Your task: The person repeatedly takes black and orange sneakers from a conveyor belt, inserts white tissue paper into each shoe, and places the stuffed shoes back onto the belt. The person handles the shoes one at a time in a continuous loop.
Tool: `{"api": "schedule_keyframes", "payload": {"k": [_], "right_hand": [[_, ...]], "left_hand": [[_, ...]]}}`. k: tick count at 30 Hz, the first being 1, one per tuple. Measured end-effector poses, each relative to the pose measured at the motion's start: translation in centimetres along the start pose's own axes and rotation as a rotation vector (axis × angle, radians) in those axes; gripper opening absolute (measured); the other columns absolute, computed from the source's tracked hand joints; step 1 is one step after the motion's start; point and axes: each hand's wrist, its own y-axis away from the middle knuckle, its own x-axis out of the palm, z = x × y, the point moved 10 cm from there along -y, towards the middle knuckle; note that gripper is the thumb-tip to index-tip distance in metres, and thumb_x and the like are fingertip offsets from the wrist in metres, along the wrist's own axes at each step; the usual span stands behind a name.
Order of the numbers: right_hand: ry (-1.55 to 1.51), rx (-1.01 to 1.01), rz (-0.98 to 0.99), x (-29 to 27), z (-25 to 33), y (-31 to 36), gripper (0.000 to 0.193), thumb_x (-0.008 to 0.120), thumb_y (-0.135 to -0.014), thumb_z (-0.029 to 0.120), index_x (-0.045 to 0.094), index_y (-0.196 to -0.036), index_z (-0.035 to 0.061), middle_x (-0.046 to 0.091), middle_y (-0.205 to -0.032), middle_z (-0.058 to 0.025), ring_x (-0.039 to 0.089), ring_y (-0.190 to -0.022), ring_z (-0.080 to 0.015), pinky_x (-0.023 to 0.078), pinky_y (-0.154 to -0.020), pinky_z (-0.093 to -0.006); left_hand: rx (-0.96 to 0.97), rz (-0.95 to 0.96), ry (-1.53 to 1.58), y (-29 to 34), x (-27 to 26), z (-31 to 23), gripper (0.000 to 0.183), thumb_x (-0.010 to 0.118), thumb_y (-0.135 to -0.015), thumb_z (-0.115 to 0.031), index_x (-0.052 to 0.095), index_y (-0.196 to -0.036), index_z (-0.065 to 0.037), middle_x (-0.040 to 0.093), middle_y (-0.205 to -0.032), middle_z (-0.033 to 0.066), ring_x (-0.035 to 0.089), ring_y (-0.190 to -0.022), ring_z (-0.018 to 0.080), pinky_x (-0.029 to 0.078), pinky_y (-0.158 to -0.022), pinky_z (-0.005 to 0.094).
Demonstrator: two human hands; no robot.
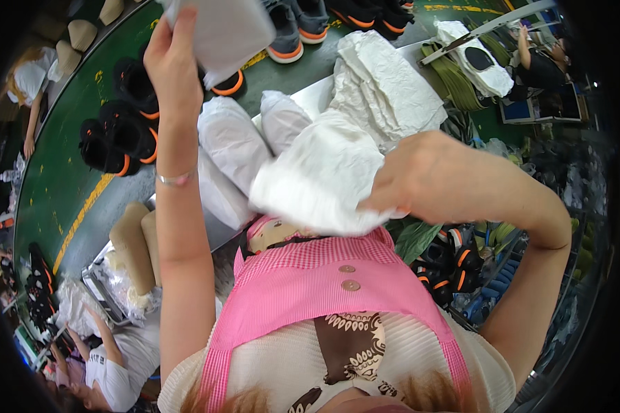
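Currently, the left grip (pixel 174 65) is at the upper left of the frame, narrow, with thumb and fingers pinched on a pale slab (pixel 233 36) that reaches the top edge and is too blurred to name. The right grip (pixel 426 173), right of centre, is closed on the edge of a white sheet (pixel 317 168), crumpled, blurred and spread across the middle of the frame. Just above the sheet, up and right of centre, lies a pile of creased white sheets (pixel 393 86). Left of centre, rounded white bundles (pixel 233 134) lie beside the sheet; a strip of pale bench (pixel 314 98) shows between them and the pile. Below the sheet, a pink apron (pixel 289 289) fills the lower middle. Farther out, black shoes (pixel 127 131) with orange soles stand on a green surface (pixel 69 162) at the upper left, and grey shoes (pixel 286 31) with orange soles are at the top centre. Tan foot-shaped forms (pixel 131 248) sit left of centre, behind the left forearm. Olive straps (pixel 455 86) lie at the upper right. More orange-trimmed shoes (pixel 465 265) are heaped at the lower right. Other people show near the left and upper right edges.
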Motion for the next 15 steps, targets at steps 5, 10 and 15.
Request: {"api": "schedule_keyframes", "payload": {"k": [5,10,15], "right_hand": [[0.118,-0.131,-0.158,-5.0,3.3,-0.9,0.033,0.068,-0.062,0.011,0.072,-0.095,0.0153,0.064,-0.080,0.0010,0.060,-0.078,-0.0198,0.047,-0.075,-0.0318],[0.261,0.106,-0.478,-13.0,-4.3,1.3,0.039,0.070,-0.073,0.005,0.069,-0.112,0.0066,0.068,-0.104,-0.0110,0.063,-0.100,-0.0292,0.048,-0.086,-0.0356],[0.454,0.336,-1.018,-15.7,-7.1,0.9,0.015,0.068,-0.078,0.009,0.066,-0.092,0.0060,0.064,-0.090,-0.0073,0.059,-0.090,-0.0265,0.043,-0.082,-0.0389]], "left_hand": [[-0.158,0.301,0.159,3.3,7.9,1.4,0.032,0.063,-0.094,-0.022,0.064,-0.116,0.002,0.067,-0.102,0.0015,0.060,-0.090,0.0067,0.046,-0.079,0.0214],[-0.506,0.437,0.434,10.4,11.9,3.7,0.032,0.062,-0.095,-0.019,0.062,-0.121,0.000,0.068,-0.105,0.0015,0.061,-0.092,0.0079,0.047,-0.083,0.0225],[-0.654,0.445,0.491,13.2,11.5,6.0,0.032,0.061,-0.095,-0.019,0.061,-0.122,0.000,0.068,-0.106,0.0022,0.061,-0.093,0.0085,0.047,-0.084,0.0232]]}}
